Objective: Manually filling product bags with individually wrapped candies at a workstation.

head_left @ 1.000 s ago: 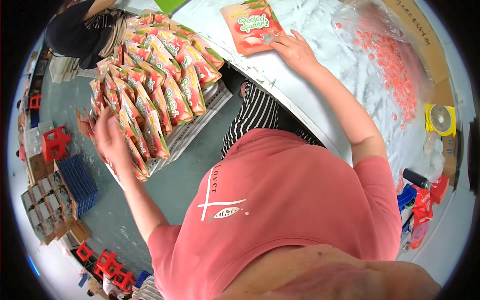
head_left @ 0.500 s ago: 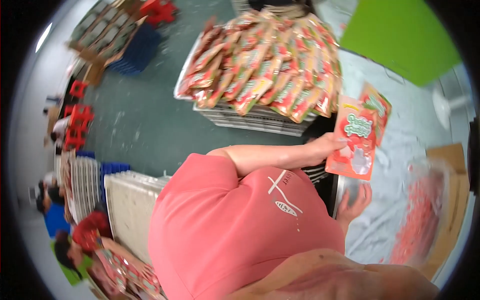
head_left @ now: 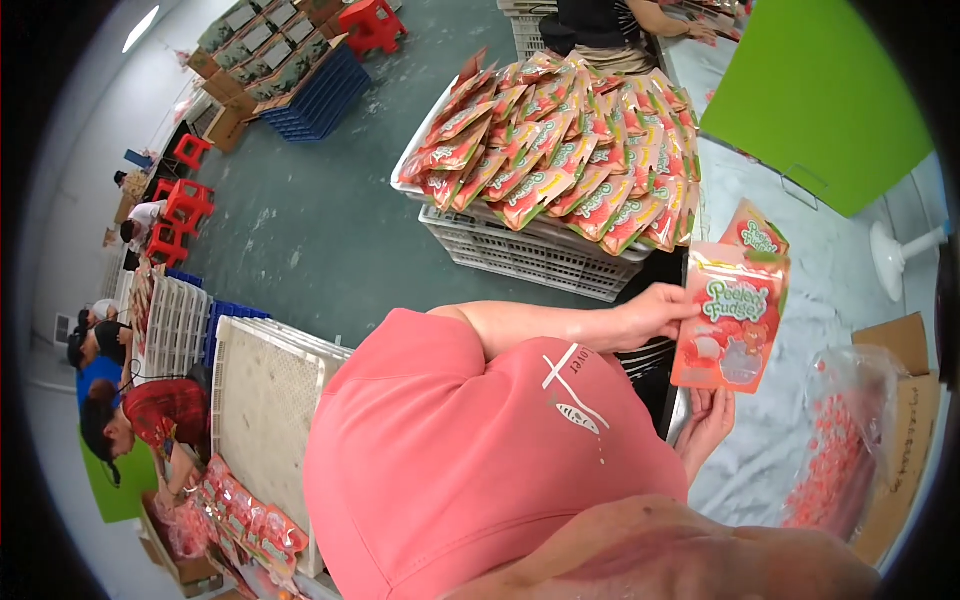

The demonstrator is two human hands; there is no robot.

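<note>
The printed pink pouch [head_left: 728, 320] is held up over the near edge of the white-covered table [head_left: 775, 430], its front facing us. The left hand [head_left: 655, 316] pinches its left side, thumb on the front, fingers curled behind. The right hand [head_left: 708, 428] reaches up under the bottom edge; its fingertips go out of sight behind, so I can't tell whether they grip or merely steady. The window low on the pouch looks pale grey rather than pink, so I'd judge this one unfilled, though I can't be sure. Just behind it, a second pouch [head_left: 755, 228] peeks out, mostly hidden. Off to the right, the clear bag [head_left: 868, 375] beside the cardboard flap [head_left: 915, 430] has plenty of pink pieces [head_left: 825, 455] in it, so there seems to be a fair amount left. On the other side, the white crate [head_left: 405, 172] is heaped with overlapping pouches [head_left: 560, 150]; I'd take those as the finished share, and a large one, though what's inside them doesn't show. Further out, past the green board [head_left: 830, 100], a co-worker's hand [head_left: 690, 28] rests near more packets, while a person in a red checked shirt [head_left: 165, 415] bends over another batch [head_left: 255, 520].
</note>
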